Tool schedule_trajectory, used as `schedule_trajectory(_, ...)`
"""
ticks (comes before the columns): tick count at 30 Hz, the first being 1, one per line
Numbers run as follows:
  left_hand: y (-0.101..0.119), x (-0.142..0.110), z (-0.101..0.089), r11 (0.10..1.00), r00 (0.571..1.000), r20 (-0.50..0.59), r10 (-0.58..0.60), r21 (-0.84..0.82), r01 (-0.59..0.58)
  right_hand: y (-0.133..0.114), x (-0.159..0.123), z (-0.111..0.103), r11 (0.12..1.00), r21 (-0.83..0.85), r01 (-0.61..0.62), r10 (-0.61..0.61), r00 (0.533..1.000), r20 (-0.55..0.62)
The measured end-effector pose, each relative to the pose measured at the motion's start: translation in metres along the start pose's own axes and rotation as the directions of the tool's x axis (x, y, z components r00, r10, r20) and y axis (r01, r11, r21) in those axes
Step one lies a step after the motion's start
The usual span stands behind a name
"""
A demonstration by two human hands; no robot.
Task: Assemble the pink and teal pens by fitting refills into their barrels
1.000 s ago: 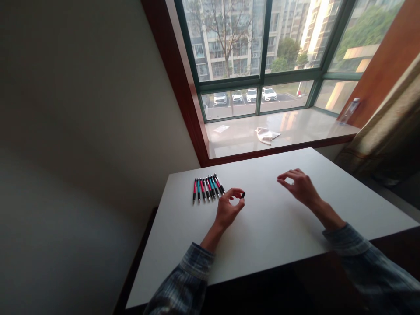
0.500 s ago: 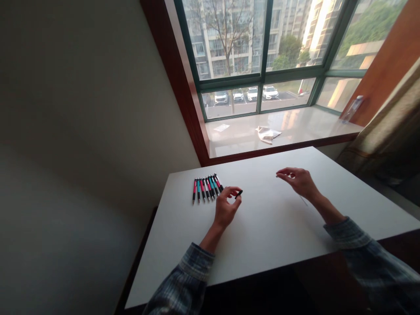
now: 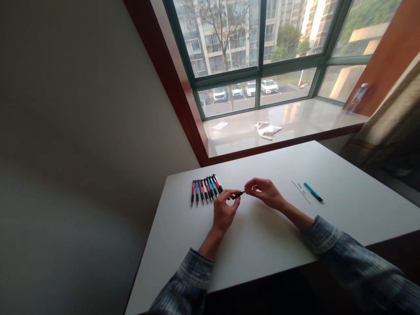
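Note:
My left hand (image 3: 225, 213) is closed in a pinch on a black pen grip section (image 3: 237, 195). A small greyish pen tip (image 3: 243, 192) shows at the right end of that section, and the fingers of my right hand (image 3: 265, 193) pinch it there. Both hands are just above the table. Right of my right hand lie a teal pen barrel (image 3: 313, 192), a thin pen refill (image 3: 300, 191) and one or two tiny pale parts between them. Several click pens (image 3: 202, 190) in red, teal and clear stand side by side in a row left of my left hand, partly covered by it.
The white table (image 3: 262, 245) meets a window sill (image 3: 236, 140) at its far edge. On the sill are a crumpled cloth (image 3: 267, 130), a paper slip (image 3: 220, 125) and a clear bottle (image 3: 357, 99). A curtain (image 3: 383, 127) hangs at the right; a wall rises at left.
My right hand has moved left to meet the black grip section in my left hand. The teal barrel and refill, largely hidden behind the right arm before, now show. The left hand has barely moved.

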State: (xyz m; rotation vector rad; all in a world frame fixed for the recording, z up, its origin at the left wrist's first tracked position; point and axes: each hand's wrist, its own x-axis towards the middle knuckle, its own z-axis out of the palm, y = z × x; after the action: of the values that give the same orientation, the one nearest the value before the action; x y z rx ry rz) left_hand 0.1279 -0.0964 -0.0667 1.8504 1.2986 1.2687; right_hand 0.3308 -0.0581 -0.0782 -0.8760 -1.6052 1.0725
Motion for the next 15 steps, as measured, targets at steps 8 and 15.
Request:
schedule_trajectory(8, 0.0019, 0.0001, -0.0005, 0.999, 1.000, 0.011, 0.023, 0.039, -0.023, 0.0017, -0.0012, 0.0022, 0.997, -0.071, 0.007, -0.006, 1.000, 0.010)
schedule_trajectory(15, 0.0027, -0.0012, -0.0004, 0.997, 0.998, 0.017, 0.059, 0.048, -0.060, -0.0006, -0.0022, 0.0003, 0.953, -0.298, -0.043, 0.042, 0.999, -0.010)
